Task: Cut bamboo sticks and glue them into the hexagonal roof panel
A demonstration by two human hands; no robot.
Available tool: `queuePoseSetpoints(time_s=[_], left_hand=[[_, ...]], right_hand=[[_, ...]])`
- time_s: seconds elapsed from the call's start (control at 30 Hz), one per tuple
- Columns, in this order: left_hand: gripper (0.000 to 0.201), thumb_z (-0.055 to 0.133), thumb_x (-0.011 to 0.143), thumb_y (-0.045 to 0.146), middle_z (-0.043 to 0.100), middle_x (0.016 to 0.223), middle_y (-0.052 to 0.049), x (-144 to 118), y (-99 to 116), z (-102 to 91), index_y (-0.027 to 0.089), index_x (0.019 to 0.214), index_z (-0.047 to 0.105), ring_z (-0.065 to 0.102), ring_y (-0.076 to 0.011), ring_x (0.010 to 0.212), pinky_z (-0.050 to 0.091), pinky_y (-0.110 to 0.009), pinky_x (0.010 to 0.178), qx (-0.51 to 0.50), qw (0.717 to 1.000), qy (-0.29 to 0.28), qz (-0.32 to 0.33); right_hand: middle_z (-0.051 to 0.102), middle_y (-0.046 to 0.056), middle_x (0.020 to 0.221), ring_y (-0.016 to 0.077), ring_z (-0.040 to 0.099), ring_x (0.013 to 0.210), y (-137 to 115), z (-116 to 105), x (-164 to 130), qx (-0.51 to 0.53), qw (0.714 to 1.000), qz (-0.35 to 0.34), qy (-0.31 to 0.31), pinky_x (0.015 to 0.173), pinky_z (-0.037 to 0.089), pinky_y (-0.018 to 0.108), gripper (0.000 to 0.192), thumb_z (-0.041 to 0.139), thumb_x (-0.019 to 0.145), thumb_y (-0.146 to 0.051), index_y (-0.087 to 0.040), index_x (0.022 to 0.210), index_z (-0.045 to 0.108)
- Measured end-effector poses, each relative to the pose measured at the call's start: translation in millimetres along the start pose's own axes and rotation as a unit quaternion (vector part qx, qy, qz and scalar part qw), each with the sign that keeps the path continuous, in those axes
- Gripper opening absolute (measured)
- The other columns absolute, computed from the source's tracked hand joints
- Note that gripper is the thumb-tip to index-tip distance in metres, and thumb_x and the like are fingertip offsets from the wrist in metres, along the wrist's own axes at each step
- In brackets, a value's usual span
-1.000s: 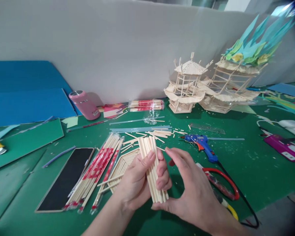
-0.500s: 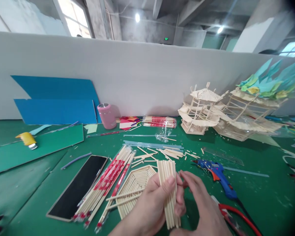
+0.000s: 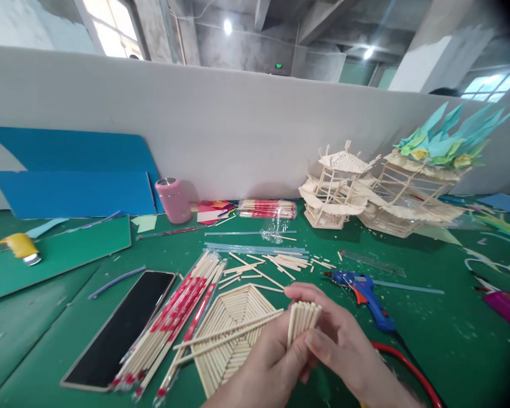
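Both my hands are closed on the bundle of wooden sticks (image 3: 302,320): left hand (image 3: 268,362) gripping it from below, right hand (image 3: 344,345) pinching the top ends. Since half a second ago the bundle has tipped toward me, end faces now showing, seemingly for squaring up. Beyond it lies the flat hexagonal stick panel (image 3: 232,331), then the blue glue gun (image 3: 363,289), then the stick pavilion models (image 3: 338,187) at the wall
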State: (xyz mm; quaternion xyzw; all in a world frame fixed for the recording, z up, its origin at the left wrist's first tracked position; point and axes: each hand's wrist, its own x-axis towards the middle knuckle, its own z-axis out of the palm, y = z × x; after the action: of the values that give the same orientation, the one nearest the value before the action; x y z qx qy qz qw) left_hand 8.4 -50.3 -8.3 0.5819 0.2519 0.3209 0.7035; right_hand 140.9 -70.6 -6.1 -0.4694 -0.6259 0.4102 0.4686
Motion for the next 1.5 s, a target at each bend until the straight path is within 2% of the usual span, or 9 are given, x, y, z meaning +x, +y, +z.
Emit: queuePoseSetpoints(time_s=[0.13, 0.23, 0.4, 0.57, 0.83, 1.13, 1.23, 1.33, 1.5], left_hand=[[0.017, 0.044, 0.083, 0.029, 0.047, 0.075, -0.003, 14, -15, 11.5, 0.016, 0.078, 0.053, 0.043, -0.0146, 0.071, 0.036, -0.026, 0.068, -0.001, 0.997, 0.014, 0.080], [0.014, 0.048, 0.081, 0.027, 0.048, 0.082, -0.004, 27, -34, 20.9, 0.017, 0.089, 0.054, 0.045, -0.0163, 0.076, 0.037, -0.028, 0.071, -0.075, 0.993, 0.013, 0.092], [0.013, 0.049, 0.080, 0.026, 0.052, 0.074, -0.003, 35, -53, 22.6, 0.017, 0.079, 0.057, 0.047, -0.0156, 0.070, 0.039, -0.027, 0.067, -0.086, 0.992, 0.037, 0.083], [0.014, 0.049, 0.079, 0.019, 0.056, 0.071, -0.003, 33, -55, 14.1, 0.016, 0.072, 0.061, 0.047, -0.0147, 0.068, 0.038, -0.026, 0.068, -0.030, 0.996, 0.034, 0.073], [0.020, 0.046, 0.070, 0.001, 0.055, 0.066, 0.000, 29, -50, 2.6, 0.015, 0.069, 0.060, 0.048, -0.0125, 0.062, 0.039, -0.023, 0.060, 0.056, 0.997, 0.016, 0.054], [0.018, 0.043, 0.076, 0.010, 0.060, 0.079, -0.004, 32, -50, -2.4, 0.013, 0.079, 0.060, 0.053, -0.0148, 0.073, 0.044, -0.026, 0.067, 0.109, 0.993, 0.008, 0.054], [0.016, 0.043, 0.079, 0.015, 0.060, 0.080, -0.004, 32, -55, -4.0, 0.013, 0.080, 0.059, 0.052, -0.0147, 0.073, 0.044, -0.027, 0.069, 0.121, 0.991, 0.010, 0.063], [0.018, 0.042, 0.080, 0.017, 0.060, 0.083, -0.005, 33, -59, -4.0, 0.013, 0.083, 0.059, 0.052, -0.0156, 0.076, 0.044, -0.029, 0.071, 0.127, 0.989, 0.007, 0.072], [0.016, 0.045, 0.076, 0.014, 0.061, 0.086, -0.006, 34, -64, -0.3, 0.013, 0.084, 0.059, 0.053, -0.0164, 0.078, 0.044, -0.028, 0.071, 0.122, 0.989, 0.010, 0.078]], right_hand=[[0.053, 0.007, 0.111, 0.0237, 0.050, 0.105, 1, -7, -1, -0.045, 0.999, -0.004, -0.003, 0.088, 0.042, 0.037, 0.036, 0.060, 0.072, -0.042, -0.024, 0.103, 0.056], [0.057, 0.005, 0.103, 0.0204, 0.054, 0.094, 9, -11, -1, -0.070, 0.998, 0.007, 0.001, 0.082, 0.044, 0.033, 0.029, 0.058, 0.075, -0.036, -0.022, 0.100, 0.055], [0.058, 0.004, 0.097, 0.0174, 0.056, 0.085, 31, -14, -3, -0.054, 0.998, 0.035, -0.023, 0.074, 0.045, 0.029, 0.029, 0.056, 0.077, -0.033, -0.020, 0.102, 0.052], [0.057, 0.003, 0.097, 0.0155, 0.055, 0.085, 42, -14, -4, -0.039, 0.998, 0.032, -0.034, 0.075, 0.045, 0.028, 0.028, 0.056, 0.077, -0.028, -0.019, 0.103, 0.051], [0.054, 0.002, 0.092, 0.0140, 0.055, 0.077, 38, -13, -3, -0.039, 0.997, 0.040, -0.051, 0.069, 0.047, 0.027, 0.029, 0.057, 0.076, -0.030, -0.020, 0.103, 0.053], [0.056, 0.001, 0.089, 0.0150, 0.055, 0.079, 37, -12, 5, -0.007, 0.995, 0.080, -0.062, 0.072, 0.046, 0.029, 0.030, 0.050, 0.081, -0.041, -0.022, 0.104, 0.051], [0.054, 0.003, 0.098, 0.0156, 0.054, 0.086, 34, -14, 5, -0.056, 0.996, 0.042, -0.051, 0.075, 0.044, 0.029, 0.028, 0.049, 0.082, -0.039, -0.022, 0.104, 0.053], [0.050, 0.005, 0.099, 0.0164, 0.051, 0.090, 28, -17, 3, -0.171, 0.985, -0.002, 0.004, 0.078, 0.042, 0.029, 0.030, 0.054, 0.079, -0.038, -0.021, 0.104, 0.056], [0.050, 0.002, 0.085, 0.0126, 0.052, 0.069, 21, -17, 1, -0.261, 0.965, 0.009, 0.013, 0.061, 0.042, 0.026, 0.034, 0.059, 0.073, -0.043, -0.021, 0.099, 0.058]])
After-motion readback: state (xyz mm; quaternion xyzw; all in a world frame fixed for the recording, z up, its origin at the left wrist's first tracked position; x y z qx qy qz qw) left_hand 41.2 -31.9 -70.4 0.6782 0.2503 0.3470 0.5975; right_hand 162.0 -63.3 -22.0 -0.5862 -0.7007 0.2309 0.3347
